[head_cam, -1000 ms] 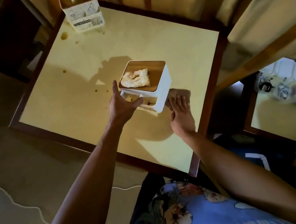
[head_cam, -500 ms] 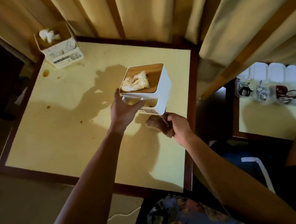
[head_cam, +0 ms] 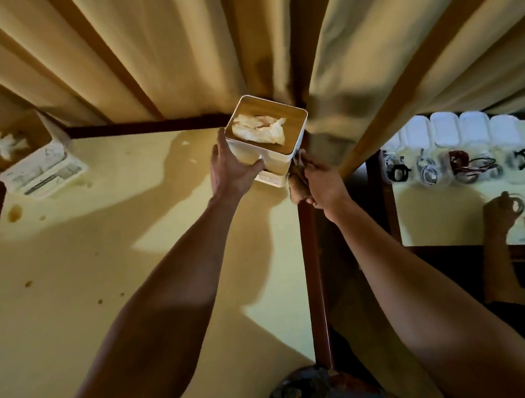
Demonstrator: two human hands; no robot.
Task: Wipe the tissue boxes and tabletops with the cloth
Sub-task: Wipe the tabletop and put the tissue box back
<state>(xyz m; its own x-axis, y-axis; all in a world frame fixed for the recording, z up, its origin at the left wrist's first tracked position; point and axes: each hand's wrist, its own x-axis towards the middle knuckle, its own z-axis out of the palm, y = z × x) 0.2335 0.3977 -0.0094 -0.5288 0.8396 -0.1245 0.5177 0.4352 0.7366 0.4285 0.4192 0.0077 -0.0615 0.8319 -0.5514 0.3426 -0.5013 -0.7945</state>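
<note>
Forearms reach away from me over a yellow tabletop (head_cam: pixel 74 274) framed in dark wood. Near to far: my left hand (head_cam: pixel 233 173) clasps the near-left side of a white tissue box (head_cam: pixel 267 136), thumb on its front and fingers around the left wall. My right hand (head_cam: pixel 319 182) is clenched on a bunched brown cloth (head_cam: pixel 297 188), pressed against the box's right lower corner, over the table's right edge. A second ago the cloth lay flat on the table beside the box; half a second ago I had gathered it up near the box's base; now it meets the box itself, and the box sits nearer the far right corner, against the curtain (head_cam: pixel 339 69). I judge that wiping has passed from table to box. The box looks lifted or tipped, though I cannot be sure from above. Its wooden lid faces up, a tissue poking out, and its long axis runs from near-left to far-right. Farther left, a second tissue box (head_cam: pixel 35 171) stands in the far left corner, with brown spots unwiped nearby.
</note>
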